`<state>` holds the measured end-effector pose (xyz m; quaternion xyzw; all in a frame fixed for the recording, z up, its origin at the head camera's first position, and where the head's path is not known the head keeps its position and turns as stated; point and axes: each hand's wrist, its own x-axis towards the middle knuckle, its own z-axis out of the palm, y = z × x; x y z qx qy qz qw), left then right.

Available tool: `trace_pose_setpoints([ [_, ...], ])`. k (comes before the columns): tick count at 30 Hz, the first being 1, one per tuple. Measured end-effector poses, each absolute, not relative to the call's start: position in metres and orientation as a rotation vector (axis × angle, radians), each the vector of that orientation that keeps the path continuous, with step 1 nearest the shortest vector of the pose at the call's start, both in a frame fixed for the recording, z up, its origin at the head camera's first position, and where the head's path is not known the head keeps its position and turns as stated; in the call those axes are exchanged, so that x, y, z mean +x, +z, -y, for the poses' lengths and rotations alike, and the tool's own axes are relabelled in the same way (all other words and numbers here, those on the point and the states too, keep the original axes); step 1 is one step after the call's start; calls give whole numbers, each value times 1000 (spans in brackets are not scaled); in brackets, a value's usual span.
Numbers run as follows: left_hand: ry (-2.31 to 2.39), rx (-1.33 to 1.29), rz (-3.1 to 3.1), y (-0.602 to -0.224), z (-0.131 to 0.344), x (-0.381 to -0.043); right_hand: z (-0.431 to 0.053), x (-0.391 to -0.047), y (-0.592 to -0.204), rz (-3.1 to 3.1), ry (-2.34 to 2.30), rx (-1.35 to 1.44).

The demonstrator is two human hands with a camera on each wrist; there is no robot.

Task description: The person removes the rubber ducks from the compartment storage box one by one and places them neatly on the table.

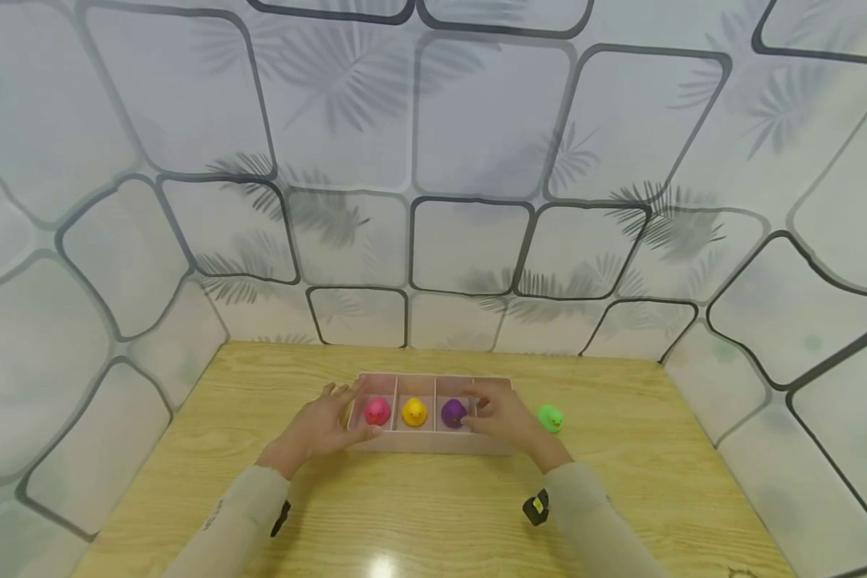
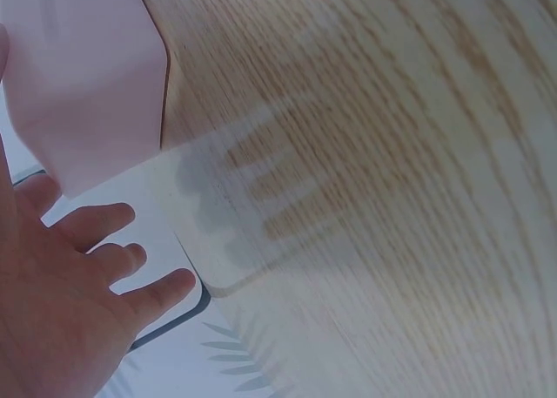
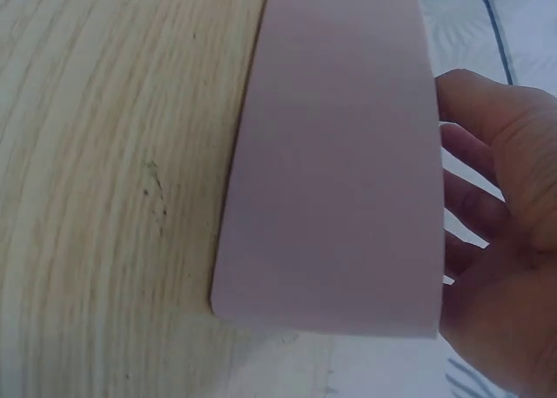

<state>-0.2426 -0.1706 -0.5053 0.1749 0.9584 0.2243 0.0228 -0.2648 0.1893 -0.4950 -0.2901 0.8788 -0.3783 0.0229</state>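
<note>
A pink box point(image 1: 433, 442) with a row of compartments stands on the table. From left to right, a pink toy duck point(image 1: 377, 411), a yellow toy duck point(image 1: 414, 412) and a purple toy duck point(image 1: 453, 413) each sit in one compartment. My left hand point(image 1: 325, 425) rests at the box's left end, fingers spread, thumb by the front rim. Over the right part of the box is my right hand point(image 1: 504, 413), its thumb tip beside the purple duck and its fingers apart from the thumb. In the right wrist view the box wall point(image 3: 335, 172) hides those fingertips.
A green toy duck point(image 1: 551, 418) stands on the wooden table point(image 1: 405, 514) to the right of the box, close to my right wrist. Behind and at both sides rise pale patterned walls point(image 1: 477, 249).
</note>
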Motion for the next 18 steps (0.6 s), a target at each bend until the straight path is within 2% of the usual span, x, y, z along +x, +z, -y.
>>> trace_pose_setpoints([
  [18, 693, 575, -2977, -506, 172, -244, -175, -277, -508, -2821, -967, -765],
])
